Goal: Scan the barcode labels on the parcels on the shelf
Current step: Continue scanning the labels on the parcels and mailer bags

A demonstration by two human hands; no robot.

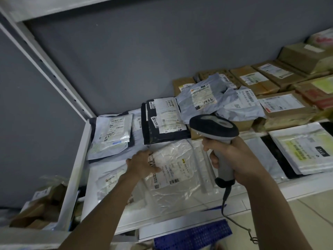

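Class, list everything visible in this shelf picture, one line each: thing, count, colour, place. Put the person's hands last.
white plastic mailer parcel: one, white, front of shelf, under the left hand
black plastic mailer parcel: one, black with white labels, middle of shelf
pale blue crumpled mailer bags: at least two, pale blue, behind the scanner
brown cardboard boxes: several, brown, right rear
white metal shelf: one, white, beneath the parcels
grey handheld barcode scanner: one, grey and black, corded
left hand: rests on the white mailer
right hand: grips the scanner handle
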